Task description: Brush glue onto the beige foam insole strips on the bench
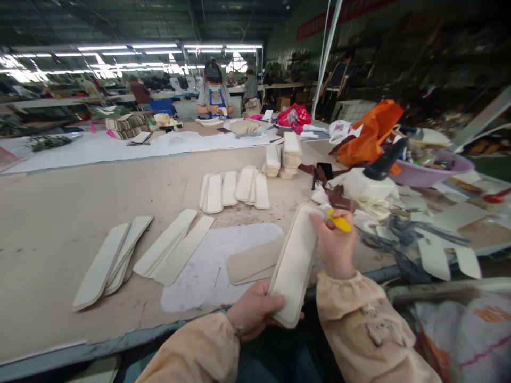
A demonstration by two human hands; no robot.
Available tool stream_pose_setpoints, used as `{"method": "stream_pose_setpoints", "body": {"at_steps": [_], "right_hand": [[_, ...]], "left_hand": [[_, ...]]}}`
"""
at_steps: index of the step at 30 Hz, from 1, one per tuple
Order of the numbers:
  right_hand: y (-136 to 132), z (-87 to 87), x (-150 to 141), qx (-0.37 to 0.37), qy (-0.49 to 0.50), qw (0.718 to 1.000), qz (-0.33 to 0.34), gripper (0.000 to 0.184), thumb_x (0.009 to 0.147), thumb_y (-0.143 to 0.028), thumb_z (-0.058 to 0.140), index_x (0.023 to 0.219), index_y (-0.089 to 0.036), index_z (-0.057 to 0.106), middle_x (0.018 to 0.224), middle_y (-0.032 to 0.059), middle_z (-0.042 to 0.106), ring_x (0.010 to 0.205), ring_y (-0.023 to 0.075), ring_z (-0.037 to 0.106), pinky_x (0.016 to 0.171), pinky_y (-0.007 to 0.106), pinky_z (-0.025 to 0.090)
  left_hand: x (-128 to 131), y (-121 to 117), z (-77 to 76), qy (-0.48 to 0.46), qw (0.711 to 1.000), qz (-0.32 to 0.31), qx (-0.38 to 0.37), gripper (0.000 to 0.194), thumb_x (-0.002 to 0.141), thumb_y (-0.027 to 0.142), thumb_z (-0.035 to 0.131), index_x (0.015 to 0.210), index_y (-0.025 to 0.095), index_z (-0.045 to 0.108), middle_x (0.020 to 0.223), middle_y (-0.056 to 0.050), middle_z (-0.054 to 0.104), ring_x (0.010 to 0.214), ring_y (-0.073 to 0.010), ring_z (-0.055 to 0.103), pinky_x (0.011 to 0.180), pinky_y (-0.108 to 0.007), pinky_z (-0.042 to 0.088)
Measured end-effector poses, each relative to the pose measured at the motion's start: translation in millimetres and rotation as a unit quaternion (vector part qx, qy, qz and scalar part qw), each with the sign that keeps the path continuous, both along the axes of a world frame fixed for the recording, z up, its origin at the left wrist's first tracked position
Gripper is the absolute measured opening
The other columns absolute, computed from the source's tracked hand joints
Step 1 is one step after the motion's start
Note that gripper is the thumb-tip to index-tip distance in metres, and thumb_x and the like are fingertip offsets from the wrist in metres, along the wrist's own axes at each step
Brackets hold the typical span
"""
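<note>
Off-white panel (294,266), tilted over the worktable's (99,186) near edge.
From here, the left hand (255,309) pinches its lower end, the right hand (337,244) its upper (yellow tool (340,221) held there too).

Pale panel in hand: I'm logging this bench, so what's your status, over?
Left hand gripping pale panel by lower end; right hand at upper end, holding yellow tool. Panel slanted between both. Beige pieces behind it, on white sheet.
</note>
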State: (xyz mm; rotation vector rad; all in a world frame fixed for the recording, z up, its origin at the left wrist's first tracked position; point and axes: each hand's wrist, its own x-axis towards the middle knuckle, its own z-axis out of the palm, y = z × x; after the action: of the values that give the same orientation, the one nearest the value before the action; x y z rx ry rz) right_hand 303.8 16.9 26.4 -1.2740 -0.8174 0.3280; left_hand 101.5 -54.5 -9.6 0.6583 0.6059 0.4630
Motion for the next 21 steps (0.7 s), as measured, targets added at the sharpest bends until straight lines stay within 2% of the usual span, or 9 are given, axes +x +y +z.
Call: {"method": "stream_pose_setpoints", "body": {"at_steps": [14, 18, 21], "right_hand": [[-2.0, 0.9, 1.9, -0.005, -0.044, 0.999, -0.018, 0.039, 0.069, -0.033, 0.075, 0.086, -0.022, 0.042, 0.058, -0.0116, 0.035, 0.048, 0.0062, 0.033, 0.047, 0.019, 0.029], [-3.5, 2.4, 0.3, 0.012, -0.039, 0.999, -0.010, 0.039, 0.070, -0.034, 0.076, 0.085, -0.022, 0.041, 0.058, -0.0114, 0.034, 0.048, 0.0063, 0.032, 0.046, 0.019, 0.029], [-4.8, 2.4, 0.6, 0.019, -0.046, 0.999, -0.014, 0.039, 0.070, -0.034, 0.075, 0.085, -0.022, 0.041, 0.059, -0.0113, 0.034, 0.048, 0.0060, 0.032, 0.047, 0.020, 0.029]], "left_hand": [[-5.3, 1.4, 4.2, -0.040, 0.998, -0.041, -0.038, 0.042, 0.077, 0.031, 0.070, 0.112, 0.011, 0.061, 0.102, -0.019, 0.070, 0.086, -0.0284, 0.071, 0.066, -0.033, 0.058], [-5.3, 1.8, 5.0, -0.029, 0.998, -0.053, -0.033, 0.047, 0.076, 0.036, 0.070, 0.115, 0.012, 0.058, 0.103, -0.020, 0.070, 0.088, -0.0303, 0.071, 0.066, -0.033, 0.056], [-2.4, 1.6, 0.3, -0.011, 0.999, -0.032, -0.001, 0.052, 0.074, 0.041, 0.072, 0.115, 0.012, 0.057, 0.099, -0.019, 0.070, 0.084, -0.0285, 0.071, 0.063, -0.030, 0.054]]}}
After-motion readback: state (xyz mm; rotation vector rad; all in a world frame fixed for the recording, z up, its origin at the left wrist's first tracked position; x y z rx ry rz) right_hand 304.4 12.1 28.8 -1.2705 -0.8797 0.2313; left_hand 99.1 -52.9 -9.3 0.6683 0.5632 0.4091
